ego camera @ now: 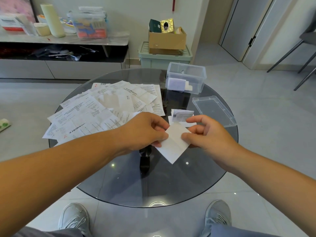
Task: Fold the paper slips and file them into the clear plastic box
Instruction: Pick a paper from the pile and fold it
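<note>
Head: blank slip (174,142), left hand (142,132), right hand (210,134)

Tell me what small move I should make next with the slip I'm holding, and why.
Probably carry the white slip toward the clear plastic box at the far right. Your left hand and right hand both pinch it above the glass table. It already looks folded small, and the box stands open, its lid lying beside it, with folded slips inside.
</note>
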Demonstrator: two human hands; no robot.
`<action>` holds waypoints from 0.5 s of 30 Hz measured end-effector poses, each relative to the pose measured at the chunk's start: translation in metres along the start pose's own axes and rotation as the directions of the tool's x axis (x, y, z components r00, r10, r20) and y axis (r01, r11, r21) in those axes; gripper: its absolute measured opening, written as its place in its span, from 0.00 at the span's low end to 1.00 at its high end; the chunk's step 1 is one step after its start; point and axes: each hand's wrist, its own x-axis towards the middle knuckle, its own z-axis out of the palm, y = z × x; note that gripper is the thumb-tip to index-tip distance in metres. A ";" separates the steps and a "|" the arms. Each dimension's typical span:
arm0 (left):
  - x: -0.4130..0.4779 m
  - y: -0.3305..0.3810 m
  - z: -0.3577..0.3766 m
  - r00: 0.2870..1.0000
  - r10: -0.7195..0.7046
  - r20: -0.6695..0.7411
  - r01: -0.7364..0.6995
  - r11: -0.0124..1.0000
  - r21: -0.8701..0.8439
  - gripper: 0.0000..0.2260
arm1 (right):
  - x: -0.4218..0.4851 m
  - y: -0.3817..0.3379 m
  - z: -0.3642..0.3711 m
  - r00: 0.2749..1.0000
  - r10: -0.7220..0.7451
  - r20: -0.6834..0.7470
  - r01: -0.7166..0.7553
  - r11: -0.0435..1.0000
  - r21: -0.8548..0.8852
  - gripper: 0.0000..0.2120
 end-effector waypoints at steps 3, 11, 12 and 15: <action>-0.004 0.000 -0.002 0.995 0.094 -0.022 -0.094 0.995 0.026 0.03 | -0.004 -0.004 -0.005 0.989 -0.148 -0.003 0.146 0.980 -0.132 0.05; -0.023 -0.028 -0.003 0.929 0.313 0.196 -0.365 0.690 0.625 0.05 | -0.025 0.011 -0.005 0.896 -0.274 0.350 0.441 0.648 -0.621 0.06; -0.023 -0.028 -0.002 0.929 0.312 0.199 -0.362 0.662 0.656 0.06 | -0.024 0.013 -0.004 0.907 -0.245 0.343 0.416 0.650 -0.636 0.05; -0.019 -0.027 0.004 0.936 0.315 0.154 -0.330 0.637 0.696 0.10 | -0.015 0.018 -0.002 0.931 -0.230 0.283 0.363 0.650 -0.667 0.03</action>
